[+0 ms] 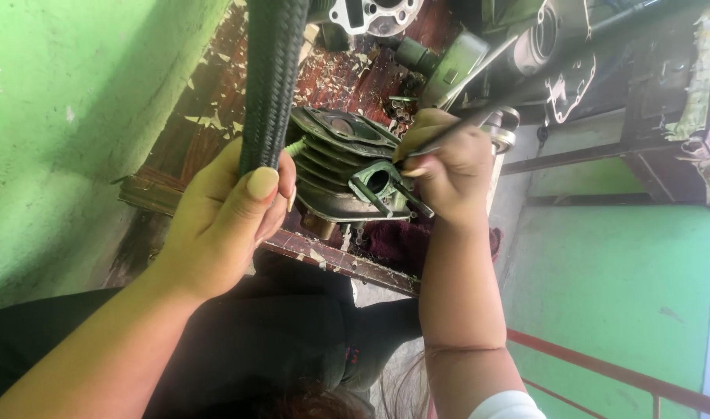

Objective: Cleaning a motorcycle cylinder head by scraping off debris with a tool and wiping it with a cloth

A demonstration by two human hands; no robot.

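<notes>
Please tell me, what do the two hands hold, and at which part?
The left hand grips the black braided hose around its lower part. The right hand holds a thin dark tool near its tip, against the finned engine cylinder.

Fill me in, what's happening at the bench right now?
A person works on a finned engine cylinder resting on a worn wooden bench. The left hand grips a thick black braided hose beside it. The right hand holds a thin metal tool, its tip at the cylinder's flanged port. Loose gaskets and parts lie behind.
</notes>
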